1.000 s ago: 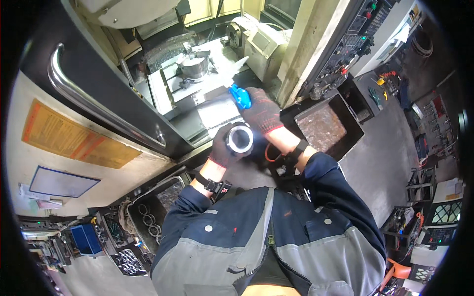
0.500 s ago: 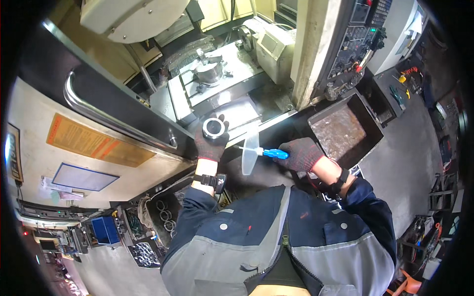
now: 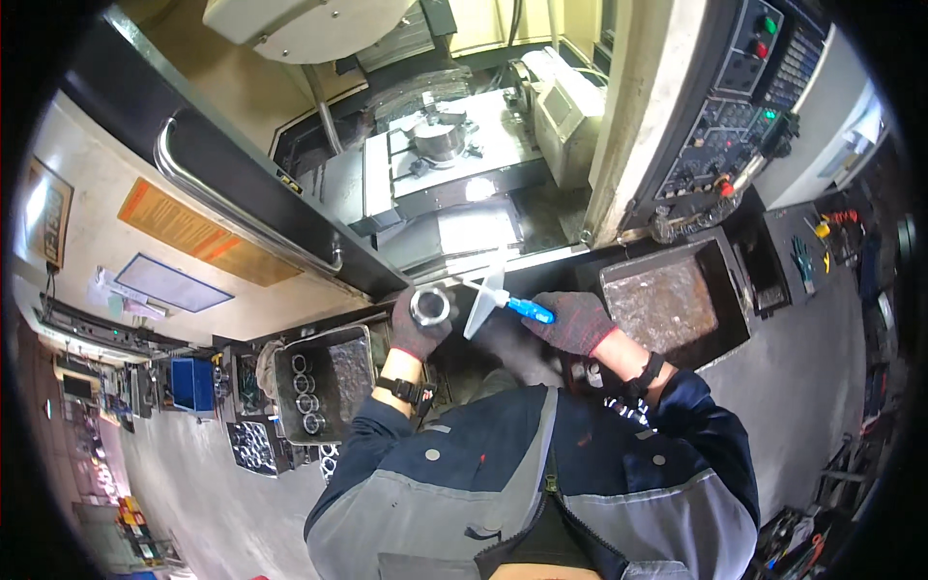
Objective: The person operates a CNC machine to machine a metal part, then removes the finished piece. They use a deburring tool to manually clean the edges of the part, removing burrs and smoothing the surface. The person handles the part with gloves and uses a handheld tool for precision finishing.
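Observation:
In my gloved left hand (image 3: 414,333) is a shiny metal ring (image 3: 418,314), gripped by its side with the round opening facing up. My gloved right hand (image 3: 577,324) is wrapped round the blue handle of a deburring tool (image 3: 530,309). A translucent plastic shield (image 3: 485,303) sits on the tool's shaft, in front of the handle. The thin shaft points left from the shield, and its tip is close to the ring's upper edge; whether they touch I cannot tell. Both hands are in front of the machine's opening, close to my body.
Ahead lies a machine bed (image 3: 377,184) carrying a round metal fixture (image 3: 440,143). The door with its handle (image 3: 242,224) stands left, the control panel (image 3: 710,145) right. A metal tray (image 3: 739,324) is beside my right hand; a bin (image 3: 282,391) with several rings stands at left.
My view has shifted, bringing the bin of rings into fuller sight. Both hands are slightly nearer my body. The ring and the tool's tip have come closer together, and the shield has tilted.

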{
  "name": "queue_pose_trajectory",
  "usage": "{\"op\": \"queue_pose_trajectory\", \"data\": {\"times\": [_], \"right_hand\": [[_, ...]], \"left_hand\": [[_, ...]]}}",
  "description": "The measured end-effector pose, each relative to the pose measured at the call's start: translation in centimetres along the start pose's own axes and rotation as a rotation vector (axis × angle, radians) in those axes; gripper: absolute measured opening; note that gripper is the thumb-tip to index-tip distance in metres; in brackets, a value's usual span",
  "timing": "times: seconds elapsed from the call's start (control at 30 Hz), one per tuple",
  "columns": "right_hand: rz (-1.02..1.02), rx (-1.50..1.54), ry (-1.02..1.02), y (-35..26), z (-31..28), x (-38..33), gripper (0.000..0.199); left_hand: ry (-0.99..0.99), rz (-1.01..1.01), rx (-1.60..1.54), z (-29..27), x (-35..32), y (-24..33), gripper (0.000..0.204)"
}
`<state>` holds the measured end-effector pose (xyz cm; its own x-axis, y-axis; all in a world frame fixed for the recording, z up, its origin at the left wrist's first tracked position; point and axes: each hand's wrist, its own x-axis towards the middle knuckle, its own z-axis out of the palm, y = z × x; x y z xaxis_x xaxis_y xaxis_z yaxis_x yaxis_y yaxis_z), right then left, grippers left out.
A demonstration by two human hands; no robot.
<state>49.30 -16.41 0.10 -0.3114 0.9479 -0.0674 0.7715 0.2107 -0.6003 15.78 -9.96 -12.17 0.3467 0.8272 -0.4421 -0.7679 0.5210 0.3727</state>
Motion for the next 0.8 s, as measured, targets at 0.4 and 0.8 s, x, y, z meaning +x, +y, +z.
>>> {"op": "queue_pose_trajectory", "data": {"times": [0.4, 0.8], "right_hand": [[0.286, 0.318, 0.169, 3.6, -2.9, 20.1, 0.041], [0.349, 0.002, 0.13, 2.5, -3.6, 36.2, 0.05]], "left_hand": [[0.084, -0.037, 0.295, -4.3, 1.7, 4.4, 0.054], [-0.095, -0.11, 0.525, -3.7, 7.6, 9.5, 0.044]]}}
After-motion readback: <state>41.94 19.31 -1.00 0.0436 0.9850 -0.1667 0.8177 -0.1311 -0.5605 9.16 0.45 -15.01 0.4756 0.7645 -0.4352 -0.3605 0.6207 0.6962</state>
